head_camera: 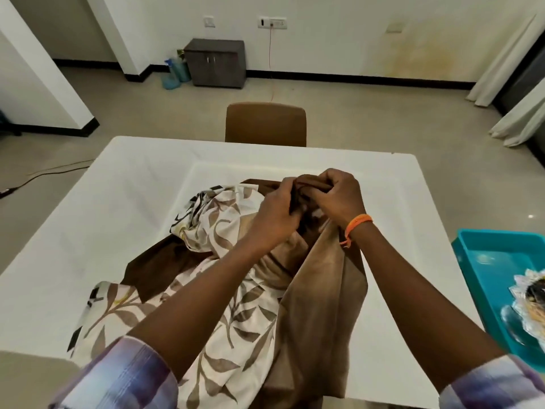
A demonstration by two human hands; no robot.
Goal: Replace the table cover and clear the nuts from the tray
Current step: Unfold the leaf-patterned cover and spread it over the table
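Observation:
A crumpled table cover (236, 302), cream with brown leaf print and plain brown panels, lies bunched on the white table (118, 202). My left hand (277, 214) and my right hand (339, 196) meet above the middle of the table, both gripping a gathered brown edge of the cover and lifting it, so a brown fold hangs down under my right wrist. A teal tray (477, 255) sits off the table's right side, holding a clear scalloped dish (530, 302) with dark contents, cut off by the frame edge.
A brown chair (265, 124) stands at the table's far side. Part of another chair back (26, 379) shows at the bottom left. A dark cabinet (216, 63) and blue bottles (175, 73) stand by the far wall. A cable (44, 172) runs across the floor on the left.

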